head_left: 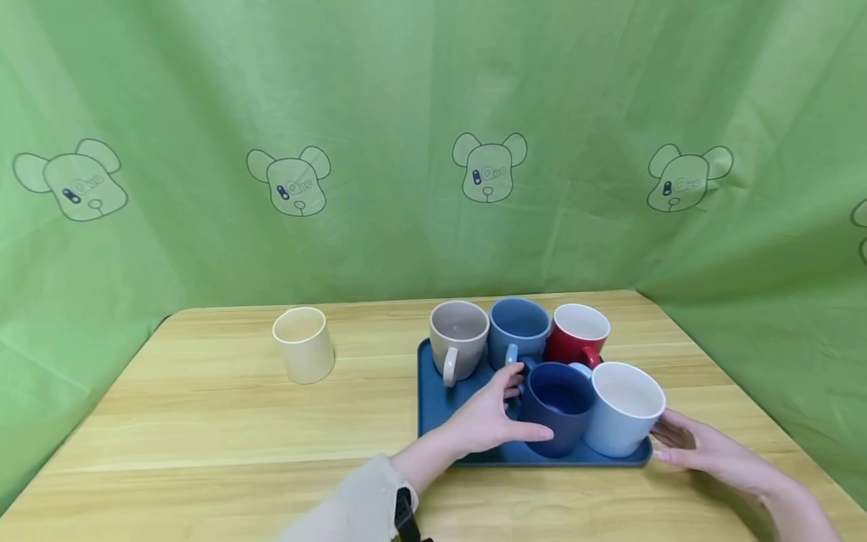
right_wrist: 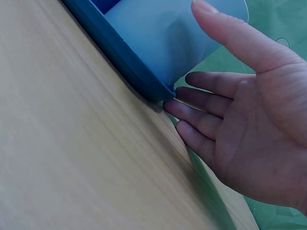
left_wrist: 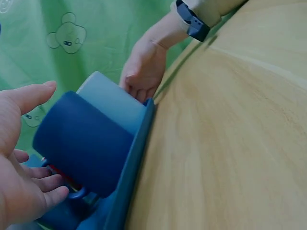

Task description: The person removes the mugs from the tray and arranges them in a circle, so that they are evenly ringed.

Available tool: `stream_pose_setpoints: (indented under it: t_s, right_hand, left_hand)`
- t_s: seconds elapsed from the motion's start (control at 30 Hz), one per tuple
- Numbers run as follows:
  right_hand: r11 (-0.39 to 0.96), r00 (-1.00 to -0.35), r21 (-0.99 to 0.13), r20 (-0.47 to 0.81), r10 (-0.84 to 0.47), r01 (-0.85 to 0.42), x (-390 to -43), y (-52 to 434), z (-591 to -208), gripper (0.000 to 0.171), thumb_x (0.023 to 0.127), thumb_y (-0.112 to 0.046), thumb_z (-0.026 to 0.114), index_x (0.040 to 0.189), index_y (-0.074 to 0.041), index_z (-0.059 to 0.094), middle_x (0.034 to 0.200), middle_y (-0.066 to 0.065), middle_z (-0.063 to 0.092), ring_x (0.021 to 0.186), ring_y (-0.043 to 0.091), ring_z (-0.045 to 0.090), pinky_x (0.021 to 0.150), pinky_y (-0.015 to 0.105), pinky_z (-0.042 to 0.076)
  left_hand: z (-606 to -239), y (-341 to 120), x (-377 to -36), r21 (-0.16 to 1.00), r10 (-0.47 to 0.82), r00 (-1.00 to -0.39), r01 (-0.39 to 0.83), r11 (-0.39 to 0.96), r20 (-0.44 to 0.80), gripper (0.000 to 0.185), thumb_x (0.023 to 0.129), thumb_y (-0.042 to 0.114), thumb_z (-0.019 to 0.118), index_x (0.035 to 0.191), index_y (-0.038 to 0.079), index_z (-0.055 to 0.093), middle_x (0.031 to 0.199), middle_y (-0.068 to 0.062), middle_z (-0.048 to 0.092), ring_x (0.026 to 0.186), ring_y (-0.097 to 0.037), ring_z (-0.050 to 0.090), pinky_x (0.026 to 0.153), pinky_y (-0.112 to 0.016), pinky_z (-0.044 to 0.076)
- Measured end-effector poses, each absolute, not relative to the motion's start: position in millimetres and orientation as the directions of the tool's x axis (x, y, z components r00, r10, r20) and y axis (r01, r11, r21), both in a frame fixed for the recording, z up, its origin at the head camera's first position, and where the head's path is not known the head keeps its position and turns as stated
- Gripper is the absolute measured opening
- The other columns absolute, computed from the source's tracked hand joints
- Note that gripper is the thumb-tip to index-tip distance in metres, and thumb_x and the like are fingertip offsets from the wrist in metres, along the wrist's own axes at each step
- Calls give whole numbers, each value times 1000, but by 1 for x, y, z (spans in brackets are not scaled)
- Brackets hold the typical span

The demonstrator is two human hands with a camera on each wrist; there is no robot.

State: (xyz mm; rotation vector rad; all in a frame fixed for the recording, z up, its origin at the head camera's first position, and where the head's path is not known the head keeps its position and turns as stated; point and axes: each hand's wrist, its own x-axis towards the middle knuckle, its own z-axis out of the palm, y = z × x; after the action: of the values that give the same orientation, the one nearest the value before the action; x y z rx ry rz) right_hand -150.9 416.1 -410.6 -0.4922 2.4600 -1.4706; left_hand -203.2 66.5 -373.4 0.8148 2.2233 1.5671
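**Both hands open at the mug tray, nothing gripped**

Left hand (head_left: 489,418) spread open, fingers relaxed, resting against the dark blue mug (head_left: 557,406); thumb runs along the mug's near side, fingers reach up by its handle at roughly 10 o'clock of the mug. Left wrist view shows the same: palm and fingers (left_wrist: 33,184) at the mug wall, not curled round it. Right hand (head_left: 698,444) also open, fingers straight, tips at the near right corner of the blue tray (head_left: 433,406), just beside the light blue mug (head_left: 623,410). Right wrist view: fingertips (right_wrist: 184,109) at the tray corner, thumb up near the mug's wall; contact with the mug cannot be told.

Dark blue mug stands upright on the tray's near edge, about 6 o'clock of the tray, touching the light blue mug at its 3 o'clock. Behind them, a back row along the tray's far edge: beige mug (head_left: 458,335) at 11 o'clock, mid-blue mug (head_left: 518,327) at 12, red mug (head_left: 578,335) at 1. All upright, packed close.

Tray sits on the wooden table (head_left: 203,421), right of centre. A cream cup (head_left: 302,344) with no visible handle stands alone on the table, well apart from the tray at its 9 o'clock. Green cloth (head_left: 406,113) with bear-head prints hangs behind and round the table. A beige sleeve (head_left: 352,504) with a dark strap covers the left wrist.
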Motion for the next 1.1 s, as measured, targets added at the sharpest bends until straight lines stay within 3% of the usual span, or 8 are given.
stream_pose_setpoints:
  t_s: [0.2,0.4,0.73,1.1]
  right_hand:
    - [450,-925,-879,-32,-379,-154,-150,414,-409,68,90,0,52,133,25,6,134,46,9,109,-18,34,88,12,35]
    - [440,-916,-879,-11,-401,-182,-151,416,-410,67,90,1,52,133,26,6,133,47,9,109,-18,34,88,12,35]
    - [451,-919,-874,-12,-393,-182,-151,415,-408,68,90,0,53,133,25,6,134,47,10,109,-18,34,88,12,35]
    - [451,-922,-876,-20,-388,-171,-149,415,-410,69,90,-1,54,133,25,7,134,47,10,108,-18,34,87,13,36]
  left_hand:
    - [-380,83,-201,882,556,-830,297,365,49,92,70,37,80,144,19,29,139,4,42,121,-12,44,96,-33,41]
    - [-383,97,-203,896,491,-867,278,345,80,91,68,37,81,142,18,32,138,4,42,122,-13,42,98,-38,38]
    - [-386,113,-203,898,410,-901,294,327,145,90,63,34,85,137,14,36,130,4,47,114,-12,47,93,-33,42]
    - [-387,118,-194,857,333,-920,336,390,208,83,57,38,87,126,19,45,113,10,53,101,-9,50,82,-29,45]
